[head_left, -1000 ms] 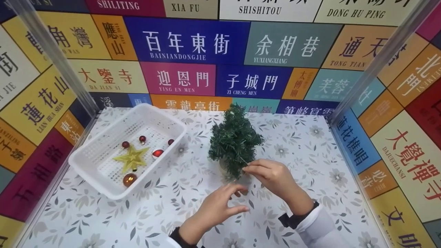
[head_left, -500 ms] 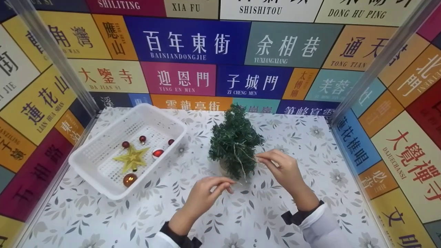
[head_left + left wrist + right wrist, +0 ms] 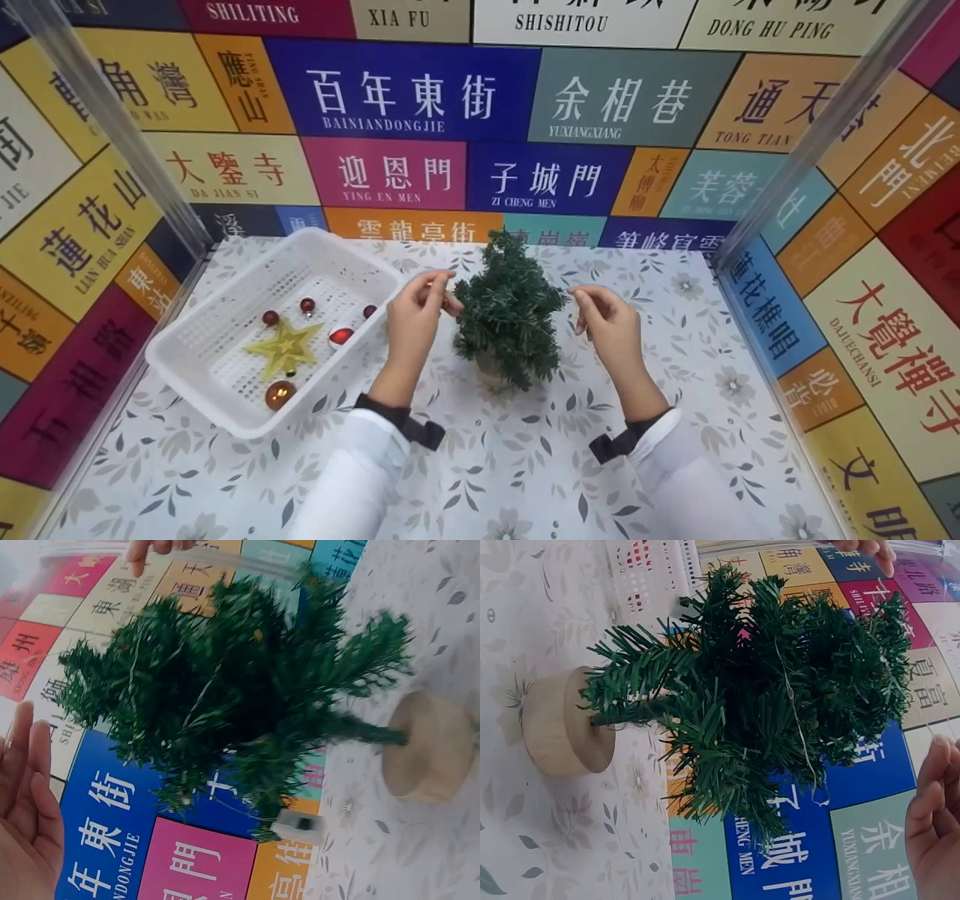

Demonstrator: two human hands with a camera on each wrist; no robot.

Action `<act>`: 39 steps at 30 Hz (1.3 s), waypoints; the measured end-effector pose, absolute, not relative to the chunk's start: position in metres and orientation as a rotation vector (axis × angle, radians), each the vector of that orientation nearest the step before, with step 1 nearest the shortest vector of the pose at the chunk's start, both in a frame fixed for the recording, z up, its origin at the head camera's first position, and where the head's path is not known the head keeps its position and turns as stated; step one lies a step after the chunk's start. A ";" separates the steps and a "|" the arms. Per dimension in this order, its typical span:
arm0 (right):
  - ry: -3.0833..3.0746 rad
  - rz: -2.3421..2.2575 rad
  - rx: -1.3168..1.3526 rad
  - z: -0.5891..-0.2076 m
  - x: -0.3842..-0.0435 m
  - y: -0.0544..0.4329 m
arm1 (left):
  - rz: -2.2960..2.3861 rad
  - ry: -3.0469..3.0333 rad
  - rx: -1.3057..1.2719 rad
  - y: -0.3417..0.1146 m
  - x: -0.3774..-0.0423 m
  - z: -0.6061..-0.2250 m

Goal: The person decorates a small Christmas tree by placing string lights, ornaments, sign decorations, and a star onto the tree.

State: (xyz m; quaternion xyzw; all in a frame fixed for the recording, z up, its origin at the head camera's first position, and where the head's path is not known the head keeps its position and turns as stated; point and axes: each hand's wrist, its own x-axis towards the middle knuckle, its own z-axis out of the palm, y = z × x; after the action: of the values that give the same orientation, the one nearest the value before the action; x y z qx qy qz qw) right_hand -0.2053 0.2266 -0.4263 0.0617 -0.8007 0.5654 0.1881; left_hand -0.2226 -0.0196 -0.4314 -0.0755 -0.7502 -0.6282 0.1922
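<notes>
A small artificial Christmas tree [image 3: 510, 300] stands upright on a round wooden base [image 3: 566, 724]. Thin wire of a fairy light string [image 3: 791, 694] runs over its branches, and a small pale battery box [image 3: 298, 825] hangs at the lower foliage in the left wrist view. My left hand [image 3: 415, 315] is at the tree's left side, thumb and fingers pinching what looks like the fine wire. On the opposite side my right hand [image 3: 611, 322] pinches a strand, faintly visible at its fingertips in the right wrist view. Both hands are level with the upper branches.
To the left sits a white perforated plastic basket [image 3: 195, 375]. Inside lie a gold star [image 3: 285, 346], an orange ball [image 3: 280, 394] and several red baubles [image 3: 341, 337]. Panels with printed place names [image 3: 405, 90] enclose the back and sides. A flowered cloth [image 3: 525, 465] covers the table.
Both hands have risen from in front of the tree to either side of it, the left moving farther up and left. The loose wire in front now lies closer against the branches.
</notes>
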 end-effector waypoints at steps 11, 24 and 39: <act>-2.137 1.847 -0.136 -0.445 -0.244 0.228 | -1.947 -2.109 0.072 -0.018 -0.278 -0.423; -1.930 2.067 -0.244 -0.430 -0.251 0.218 | -2.067 -1.953 0.174 -0.016 -0.298 -0.409; -2.230 1.976 -0.365 -0.443 -0.250 0.218 | -1.595 -2.511 0.315 -0.018 -0.286 -0.430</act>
State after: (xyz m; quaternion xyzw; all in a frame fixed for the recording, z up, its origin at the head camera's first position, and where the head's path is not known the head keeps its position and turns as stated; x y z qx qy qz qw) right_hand -0.2499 0.2175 -0.4428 -0.1214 -0.7410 0.6567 0.0701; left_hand -0.2858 -0.0185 -0.4297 0.1052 -0.8370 -0.5317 0.0749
